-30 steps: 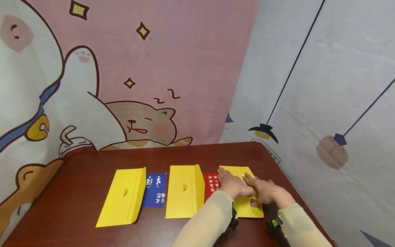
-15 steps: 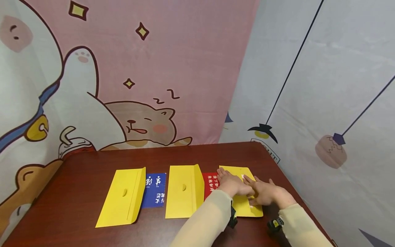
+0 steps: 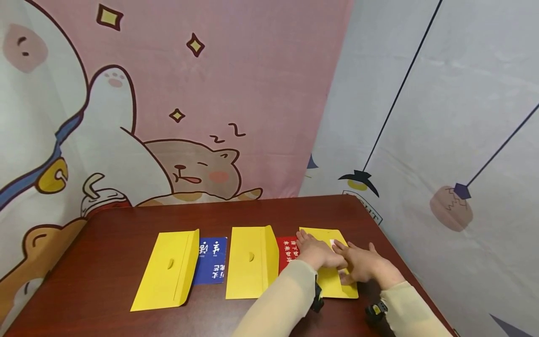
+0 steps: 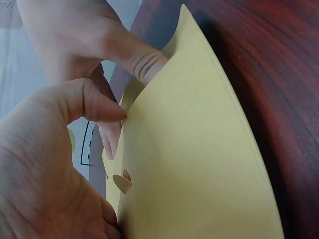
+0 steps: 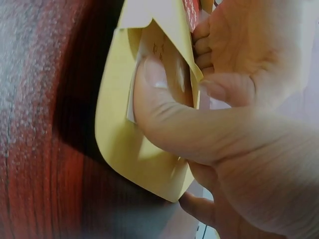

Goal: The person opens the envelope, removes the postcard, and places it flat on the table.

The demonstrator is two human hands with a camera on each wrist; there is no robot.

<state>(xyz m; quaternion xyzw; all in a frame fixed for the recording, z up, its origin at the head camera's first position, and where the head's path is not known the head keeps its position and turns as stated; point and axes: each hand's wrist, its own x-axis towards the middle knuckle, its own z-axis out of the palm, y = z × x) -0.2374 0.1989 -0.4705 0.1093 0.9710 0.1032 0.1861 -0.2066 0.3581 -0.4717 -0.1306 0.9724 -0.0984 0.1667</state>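
Yellow envelope (image 3: pixel 332 276) pinched by both hands; right hand (image 3: pixel 362 264) thumb presses a card (image 5: pixel 159 55) partly inside. Left hand (image 3: pixel 316 250) fingers curl on its edge. Two more envelopes (image 3: pixel 251 262) lie beyond, cards beside them, unfilled.

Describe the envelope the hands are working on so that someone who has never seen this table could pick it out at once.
On the dark red-brown table three yellow envelopes lie in a row. Take the one at the right end, just right of the red card. Unlike the left envelope and the middle envelope, which lie untouched, it has the left hand and the right hand on it.
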